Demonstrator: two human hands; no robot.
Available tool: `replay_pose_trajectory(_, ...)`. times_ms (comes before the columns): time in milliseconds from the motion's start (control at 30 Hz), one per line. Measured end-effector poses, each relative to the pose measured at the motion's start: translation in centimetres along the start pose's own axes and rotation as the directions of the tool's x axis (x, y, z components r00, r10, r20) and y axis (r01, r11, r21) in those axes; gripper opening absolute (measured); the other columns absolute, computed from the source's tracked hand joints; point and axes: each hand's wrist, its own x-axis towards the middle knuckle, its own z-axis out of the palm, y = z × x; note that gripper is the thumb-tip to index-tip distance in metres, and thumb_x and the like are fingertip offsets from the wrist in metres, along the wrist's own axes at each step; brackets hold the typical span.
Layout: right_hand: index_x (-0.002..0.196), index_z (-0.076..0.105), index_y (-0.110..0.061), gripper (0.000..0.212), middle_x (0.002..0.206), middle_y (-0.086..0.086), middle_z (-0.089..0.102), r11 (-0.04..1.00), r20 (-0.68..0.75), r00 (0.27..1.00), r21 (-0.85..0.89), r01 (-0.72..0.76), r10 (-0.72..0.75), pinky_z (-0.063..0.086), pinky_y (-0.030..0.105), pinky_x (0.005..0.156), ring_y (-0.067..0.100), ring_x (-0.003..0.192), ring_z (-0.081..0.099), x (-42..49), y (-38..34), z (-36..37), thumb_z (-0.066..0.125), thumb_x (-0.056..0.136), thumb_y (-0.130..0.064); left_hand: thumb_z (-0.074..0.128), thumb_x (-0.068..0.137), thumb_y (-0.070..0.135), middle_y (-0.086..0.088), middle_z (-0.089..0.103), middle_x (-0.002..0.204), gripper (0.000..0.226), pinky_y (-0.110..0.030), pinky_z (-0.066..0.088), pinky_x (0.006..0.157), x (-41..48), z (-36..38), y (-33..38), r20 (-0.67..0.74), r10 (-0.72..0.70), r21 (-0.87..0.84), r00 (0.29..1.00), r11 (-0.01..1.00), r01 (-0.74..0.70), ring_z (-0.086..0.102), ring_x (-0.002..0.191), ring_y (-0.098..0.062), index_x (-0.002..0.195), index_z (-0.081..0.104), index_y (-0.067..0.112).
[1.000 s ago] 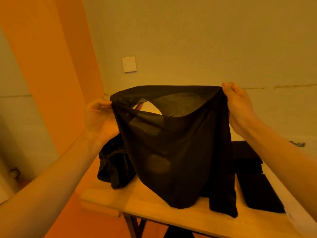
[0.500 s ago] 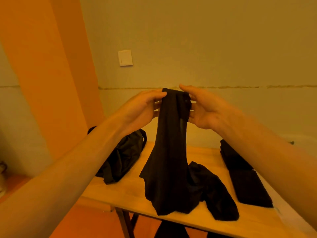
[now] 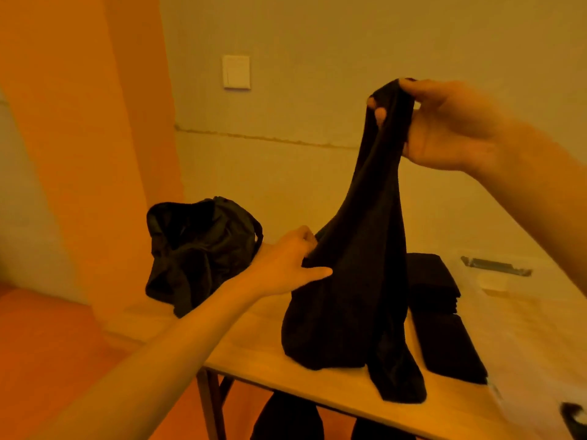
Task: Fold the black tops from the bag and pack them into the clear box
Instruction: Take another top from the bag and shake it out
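Head view: the right hand (image 3: 444,128) pinches the black top (image 3: 359,281) by its upper end, so its long axis hangs upright, with the lower end bunched on the worktop (image 3: 254,344). The left hand (image 3: 286,265), lower down, grips its left edge midway. The clear box (image 3: 508,281) lies far right.

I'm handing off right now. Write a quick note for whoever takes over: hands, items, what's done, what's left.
Right hand pinches the black top at its upper end, held high; left hand grips its side midway. Its lower end rests on the table.
Bag lies at table's left; folded tops lie right of the held one, beside the clear box.
Done: some tops folded.
Left: fold this one, pack all.
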Motion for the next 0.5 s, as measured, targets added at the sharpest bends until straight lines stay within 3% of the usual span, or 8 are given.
replay_pose_trajectory(67,0.097,0.062,-0.009,0.015,0.087,0.006,0.07,0.999,-0.025,1.0,-0.039,-0.007,0.006,0.056,0.022,0.07,0.013,0.072,0.069,-0.1,-0.9,-1.0,0.052,0.101,-0.019,0.066,0.094,0.049,0.003,0.054,0.119,0.04,-0.045,0.053,0.094,0.1,0.2,-0.8,0.014,-0.045,-0.139,0.999,0.989,0.047,0.059,0.104,-0.017,0.114,0.068,0.015)
replay_pose_trajectory(133,0.091,0.059,-0.011,0.018,0.08,0.002,0.068,0.998,-0.035,0.999,-0.069,0.004,-0.007,0.054,0.019,0.066,0.01,0.065,0.064,-0.2,-1.6,-2.0,0.049,0.102,-0.02,0.062,0.093,0.058,0.002,0.059,0.123,0.051,-0.043,0.052,0.099,-0.5,0.2,-1.1,0.089,-0.053,-0.394,0.995,0.915,0.084,0.062,0.109,-0.018,0.114,0.067,0.012)
replay_pose_trajectory(200,0.084,0.056,-0.012,0.022,0.077,0.002,0.066,0.997,-0.049,0.997,-0.053,0.06,-0.063,0.049,0.016,0.061,0.009,0.058,0.059,-0.3,-1.9,-2.3,0.046,0.101,-0.02,0.046,0.094,0.07,0.001,0.06,0.108,0.058,-0.042,0.049,0.09,-1.0,0.4,-0.4,0.062,-0.045,-0.458,0.997,0.886,0.068,0.062,0.096,-0.018,0.095,0.064,0.015)
replay_pose_trajectory(300,0.076,0.053,-0.015,0.027,0.074,0.001,0.064,0.988,-0.05,0.987,-0.021,0.153,-0.154,0.039,0.016,0.053,0.007,0.049,0.053,-0.6,-1.5,-1.8,0.044,0.101,-0.018,0.026,0.096,0.071,0.003,0.049,0.07,0.058,-0.037,0.039,0.066,-0.8,1.0,1.2,-0.171,-0.16,-0.293,0.972,0.95,0.105,0.048,0.062,-0.013,0.073,0.046,0.021)
replay_pose_trajectory(400,0.069,0.049,-0.021,0.033,0.068,-0.006,0.062,0.978,-0.03,0.982,-0.097,0.185,-0.188,0.036,0.02,0.046,0.006,0.045,0.045,-1.0,-0.9,-1.5,0.041,0.101,-0.017,0.052,0.092,0.069,0.0,0.042,0.051,0.066,-0.031,0.03,0.048,-0.3,0.6,1.9,-0.448,-0.152,0.038,0.881,0.981,0.189,0.04,0.045,-0.016,0.054,0.04,0.017)
replay_pose_trajectory(500,0.072,0.05,-0.021,0.031,0.069,-0.007,0.062,0.97,0.016,0.984,-0.164,0.179,-0.179,0.035,0.02,0.047,0.006,0.045,0.046,-1.3,-0.8,-1.4,0.04,0.101,-0.018,0.072,0.089,0.049,-0.001,0.036,0.049,0.058,-0.028,0.023,0.046,0.0,-1.1,1.3,-0.49,-0.216,0.192,0.845,0.918,0.346,0.036,0.045,-0.016,0.054,0.039,0.015)
